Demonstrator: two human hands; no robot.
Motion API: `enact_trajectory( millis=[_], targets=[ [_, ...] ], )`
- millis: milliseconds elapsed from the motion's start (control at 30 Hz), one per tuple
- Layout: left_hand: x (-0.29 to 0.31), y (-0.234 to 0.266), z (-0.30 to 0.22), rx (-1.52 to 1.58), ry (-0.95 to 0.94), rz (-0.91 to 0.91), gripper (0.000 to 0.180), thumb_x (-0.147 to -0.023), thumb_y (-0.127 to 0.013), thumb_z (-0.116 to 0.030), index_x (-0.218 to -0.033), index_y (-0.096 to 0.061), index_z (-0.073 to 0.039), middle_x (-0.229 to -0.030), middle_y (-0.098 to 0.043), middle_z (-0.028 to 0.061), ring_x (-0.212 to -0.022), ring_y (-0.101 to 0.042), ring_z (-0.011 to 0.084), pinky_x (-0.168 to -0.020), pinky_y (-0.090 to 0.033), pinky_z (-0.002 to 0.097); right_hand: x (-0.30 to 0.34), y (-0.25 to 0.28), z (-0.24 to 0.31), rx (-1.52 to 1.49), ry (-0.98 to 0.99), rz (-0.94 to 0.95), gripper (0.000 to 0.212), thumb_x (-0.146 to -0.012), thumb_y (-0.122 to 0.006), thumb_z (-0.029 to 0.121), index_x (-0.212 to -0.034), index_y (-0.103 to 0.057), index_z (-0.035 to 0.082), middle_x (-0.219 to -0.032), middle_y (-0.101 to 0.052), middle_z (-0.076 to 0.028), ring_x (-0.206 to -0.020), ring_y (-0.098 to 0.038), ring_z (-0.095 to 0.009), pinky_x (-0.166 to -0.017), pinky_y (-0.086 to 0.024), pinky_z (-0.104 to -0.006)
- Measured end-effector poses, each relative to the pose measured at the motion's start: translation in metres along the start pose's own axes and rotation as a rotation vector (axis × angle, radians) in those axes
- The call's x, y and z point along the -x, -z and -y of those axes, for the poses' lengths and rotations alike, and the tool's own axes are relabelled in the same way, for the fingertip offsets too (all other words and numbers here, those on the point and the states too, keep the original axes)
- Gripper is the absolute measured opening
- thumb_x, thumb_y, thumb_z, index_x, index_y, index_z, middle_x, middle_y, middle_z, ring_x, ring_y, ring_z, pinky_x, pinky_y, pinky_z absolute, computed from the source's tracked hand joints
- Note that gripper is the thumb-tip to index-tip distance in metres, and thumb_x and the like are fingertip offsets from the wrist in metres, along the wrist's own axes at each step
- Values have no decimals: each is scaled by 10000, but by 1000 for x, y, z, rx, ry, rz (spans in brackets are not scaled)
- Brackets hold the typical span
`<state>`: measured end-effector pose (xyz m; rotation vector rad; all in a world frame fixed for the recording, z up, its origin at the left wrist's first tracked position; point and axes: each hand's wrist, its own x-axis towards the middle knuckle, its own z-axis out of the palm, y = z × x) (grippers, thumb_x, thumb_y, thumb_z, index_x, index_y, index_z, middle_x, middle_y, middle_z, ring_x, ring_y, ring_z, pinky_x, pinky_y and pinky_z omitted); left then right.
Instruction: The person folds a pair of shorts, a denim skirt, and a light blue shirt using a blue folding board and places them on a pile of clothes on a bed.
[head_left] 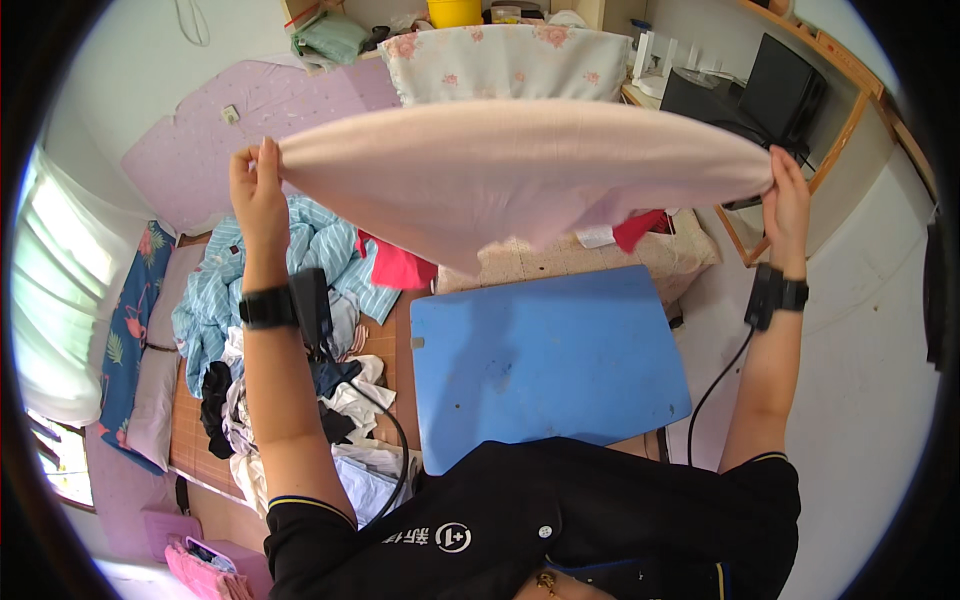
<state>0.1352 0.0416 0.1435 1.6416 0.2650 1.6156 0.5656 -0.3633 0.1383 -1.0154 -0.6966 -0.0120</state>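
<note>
A pale pink cloth [510,170] is stretched out in the air between both hands, sagging to a point in the middle. My left hand [256,190] pinches its left corner, raised high. My right hand [788,200] grips the right corner at about the same height. Both wrists wear black bands, and a black cable hangs from the right one. Below the cloth lies a blue board [545,355] with nothing on it.
A heap of clothes [300,330], striped blue, red, white and black, lies on the bed to the left of the blue board. A floral cushion [505,60] stands behind. A black monitor [780,90] sits on a wooden desk at the right.
</note>
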Motion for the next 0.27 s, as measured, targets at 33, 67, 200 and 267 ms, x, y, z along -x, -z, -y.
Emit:
enact_trajectory(
  millis=[33, 67, 200, 267],
  targets=[
    [14, 0, 2, 6, 3, -1, 149, -874, -522, -191, -816, -465, -66, -654, -440, -39, -586, -350, 24, -497, -263, 173, 13, 12, -4, 38, -27, 14, 237, -864, -512, 115, -1052, -523, -29, -999, -542, -76, -919, -498, -133, -845, -386, -246],
    [32, 1, -1, -74, 20, 15, 152, -874, -521, -187, -813, -459, -63, -656, -440, -37, -591, -355, 24, -504, -268, 168, 29, 20, -12, 118, -43, 35, 233, -862, -512, 113, -1046, -521, -29, -994, -539, -70, -917, -495, -130, -840, -389, -250],
    [112, 30, 14, -280, 267, 221, 130, -849, -542, -141, -803, -447, -66, -649, -431, -26, -609, -369, 26, -528, -280, 156, 119, 54, -44, 402, -275, 25, 171, -830, -551, 176, -970, -571, 80, -835, -559, 41, -706, -455, -32, -600, -336, -170],
    [138, 41, 27, -331, 374, 279, 123, -837, -553, -127, -803, -450, -70, -640, -426, -23, -612, -370, 30, -530, -284, 158, 163, 87, -73, 516, -509, 155, 214, -785, -604, 212, -937, -584, 63, -783, -576, 37, -678, -481, -34, -606, -353, -164]
  ],
)
